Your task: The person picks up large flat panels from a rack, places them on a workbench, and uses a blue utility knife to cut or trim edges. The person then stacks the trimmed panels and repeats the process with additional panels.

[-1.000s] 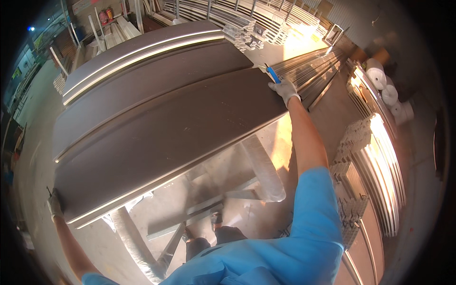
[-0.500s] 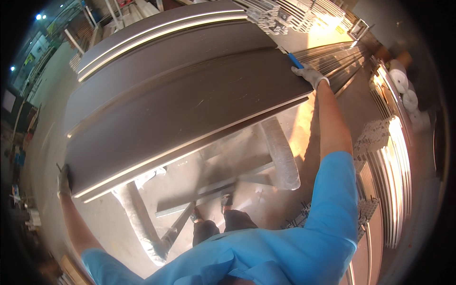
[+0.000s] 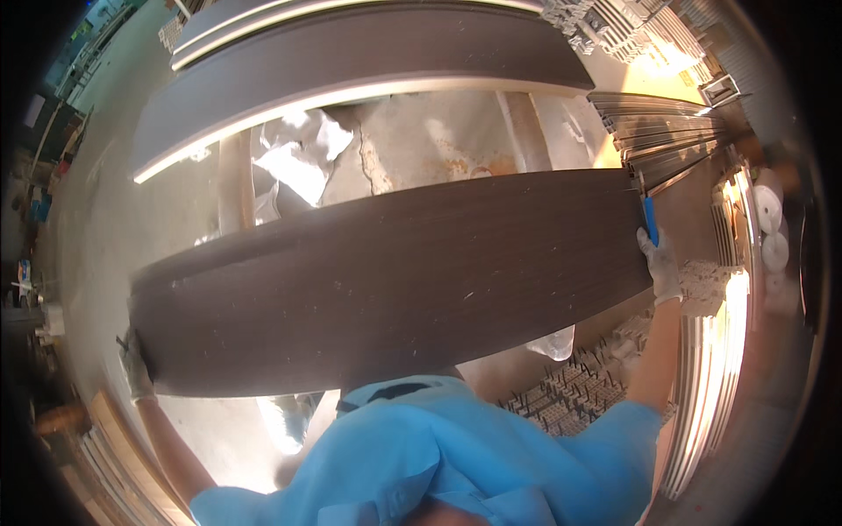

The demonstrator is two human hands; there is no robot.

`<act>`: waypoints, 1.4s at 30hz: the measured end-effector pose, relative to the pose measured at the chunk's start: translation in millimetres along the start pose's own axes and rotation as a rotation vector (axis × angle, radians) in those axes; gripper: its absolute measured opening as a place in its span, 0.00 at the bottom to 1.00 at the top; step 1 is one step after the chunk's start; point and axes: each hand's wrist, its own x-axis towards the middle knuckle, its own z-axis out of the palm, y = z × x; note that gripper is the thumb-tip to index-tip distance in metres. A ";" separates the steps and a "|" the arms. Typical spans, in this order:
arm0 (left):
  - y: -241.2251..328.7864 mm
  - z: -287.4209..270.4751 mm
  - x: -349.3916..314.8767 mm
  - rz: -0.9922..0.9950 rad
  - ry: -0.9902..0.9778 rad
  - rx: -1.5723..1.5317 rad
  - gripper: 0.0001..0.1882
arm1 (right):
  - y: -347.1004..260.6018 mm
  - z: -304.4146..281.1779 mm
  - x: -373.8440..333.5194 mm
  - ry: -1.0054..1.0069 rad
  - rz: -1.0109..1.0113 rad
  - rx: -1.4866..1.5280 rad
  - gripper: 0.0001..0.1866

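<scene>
A long dark brown panel (image 3: 395, 280) spans the space in front of my body, one end at each hand. My left hand (image 3: 137, 368), in a pale glove, is closed on its left end; a small dark tip sticks out by the fingers, too blurred to name. At the right end my right hand (image 3: 662, 272), gloved too, grips the panel's edge. A slim blue piece like a tool handle (image 3: 651, 221) lies along that edge, pressed under the right fingers. Light scuffs mark the panel's face.
Beyond a gap, another dark panel (image 3: 368, 74) lies on wrapped supports (image 3: 524, 127). Long dark profiles (image 3: 667, 127) spread at the far right, with pale stacked strips (image 3: 702, 377) nearer. Small spiky metal parts (image 3: 570, 386) crowd the floor by my right arm. Boards (image 3: 123, 438) lean at the lower left.
The near panel has come away from the one behind it, toward my body, and tilted up. Both hands moved back with it, and a gap showing floor and plastic has opened.
</scene>
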 end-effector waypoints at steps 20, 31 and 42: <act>74.8 61.5 -38.7 0.339 0.158 0.162 0.20 | -104.3 84.1 -80.5 0.408 -0.121 -0.441 0.29; -43.7 -152.6 31.0 0.023 0.185 -0.331 0.23 | -328.1 226.5 -231.8 0.129 -0.876 0.005 0.14; 35.3 -104.3 61.5 0.465 0.390 -0.059 0.20 | -426.0 293.3 -306.5 -0.072 -1.322 0.298 0.03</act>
